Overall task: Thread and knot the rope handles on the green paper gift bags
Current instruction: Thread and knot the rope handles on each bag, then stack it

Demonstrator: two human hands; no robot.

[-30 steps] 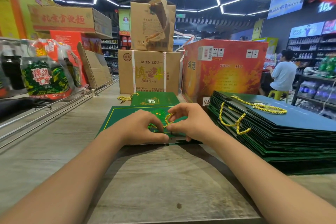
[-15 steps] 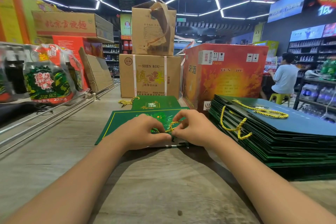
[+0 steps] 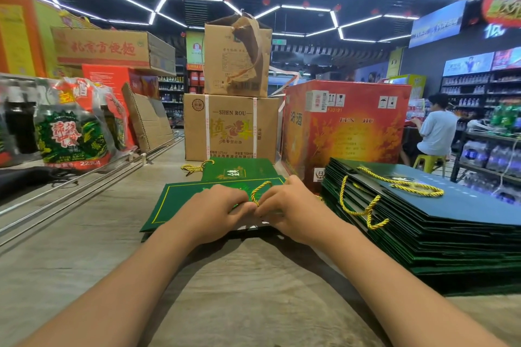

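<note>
- Where the two hands meet at the middle of the wooden counter [image 3: 84, 256], the left hand [image 3: 217, 211] and the right hand [image 3: 287, 208] both pinch a yellow rope handle [image 3: 260, 189] with curled fingers, thumbs and fingertips almost touching each other.
- The rope rises in a small loop just above the fingertips; whether a knot is formed there cannot be told.
- Both hands rest on a flat green gift bag [image 3: 174, 203] with a thin gold border, lying on the counter straight ahead.
- A second green bag [image 3: 239, 170] lies just behind it, its own yellow cord [image 3: 194, 167] trailing off to the left.
- To the right — close beside the right forearm — sits a tall stack of flat bags [image 3: 451, 234], yellow handles draped over the top one.
- Behind stand two stacked brown cartons [image 3: 231, 124] and a red carton [image 3: 346, 127].
- Far right, a person in a pale shirt [image 3: 437, 129] sits on a yellow stool [image 3: 428, 163].
</note>
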